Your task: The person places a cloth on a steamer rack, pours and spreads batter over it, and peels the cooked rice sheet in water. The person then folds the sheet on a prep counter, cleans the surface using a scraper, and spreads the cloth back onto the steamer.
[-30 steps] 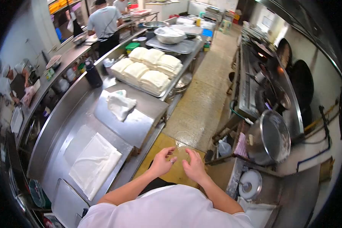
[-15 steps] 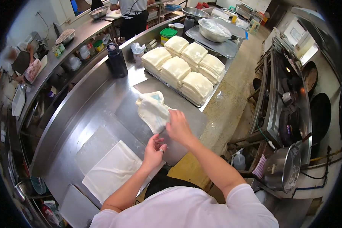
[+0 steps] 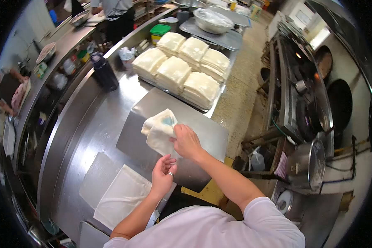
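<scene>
In my right hand point(image 3: 187, 141) is a bunched cream cloth point(image 3: 160, 132) with a pale blue patch, gripped by its right edge. The cloth hangs over a smooth metal sheet point(image 3: 196, 159) on the counter. Just below the cloth, my left hand point(image 3: 164, 171) has its fingers loosely curled and apart, and nothing shows in them. A flat white cloth point(image 3: 124, 192) lies on the counter beside my left forearm. Beyond the metal sheet, several stacks of pale square sheets, perhaps dough point(image 3: 173, 71), sit on a tray.
A dark bottle point(image 3: 104, 72) stands near the counter's left edge. Behind the stacks are a green-lidded tub point(image 3: 159, 33) and a plastic-covered bowl point(image 3: 213, 20). Woks and a stove point(image 3: 308, 99) line the right side past the floor aisle point(image 3: 239, 76). Two people are farther back at left.
The view has shifted, so the stacks and stove appear farther left and higher. My right hand still grips the cloth, which has folded into a different shape. My left hand stays just below it.
</scene>
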`<action>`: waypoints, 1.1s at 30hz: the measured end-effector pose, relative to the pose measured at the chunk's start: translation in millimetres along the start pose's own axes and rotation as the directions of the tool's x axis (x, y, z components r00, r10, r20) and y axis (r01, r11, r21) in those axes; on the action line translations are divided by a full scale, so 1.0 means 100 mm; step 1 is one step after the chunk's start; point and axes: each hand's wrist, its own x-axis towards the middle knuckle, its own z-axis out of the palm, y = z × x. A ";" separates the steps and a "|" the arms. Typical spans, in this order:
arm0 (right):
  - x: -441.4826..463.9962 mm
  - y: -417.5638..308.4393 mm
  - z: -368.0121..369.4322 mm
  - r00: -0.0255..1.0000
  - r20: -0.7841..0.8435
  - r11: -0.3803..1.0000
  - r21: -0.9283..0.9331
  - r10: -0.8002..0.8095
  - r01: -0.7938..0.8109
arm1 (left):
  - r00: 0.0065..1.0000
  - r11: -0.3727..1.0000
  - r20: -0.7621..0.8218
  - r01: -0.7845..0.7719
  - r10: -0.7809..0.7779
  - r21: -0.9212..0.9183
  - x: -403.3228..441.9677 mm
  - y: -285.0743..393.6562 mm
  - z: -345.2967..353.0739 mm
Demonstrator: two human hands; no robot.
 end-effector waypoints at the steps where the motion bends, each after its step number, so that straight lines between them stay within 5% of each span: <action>1: -0.16 0.00 -0.12 1.000 -0.011 1.000 0.003 0.016 -0.015 | 0.999 1.000 0.053 0.012 -0.011 -0.009 -0.09 0.08 0.08; 7: -1.24 0.15 -0.92 0.981 -0.149 0.992 0.037 0.122 -0.118 | 0.892 0.993 0.449 -0.007 -0.046 0.115 -0.52 0.27 0.71; 18: -4.31 0.06 -2.09 0.784 -0.489 0.864 -0.112 0.382 -0.490 | 0.444 0.939 0.893 -0.277 -0.065 0.206 -1.97 0.35 2.27; 24: -6.15 -0.31 -2.42 0.514 -0.706 0.656 -0.093 0.487 -0.749 | 0.282 0.976 0.958 -0.191 -0.046 0.103 -2.93 -0.01 3.16; 33: -8.22 -0.88 -2.67 -0.114 -0.854 0.107 0.194 0.508 -0.975 | 0.015 0.940 0.983 -0.290 -0.185 0.182 -3.81 -0.68 4.05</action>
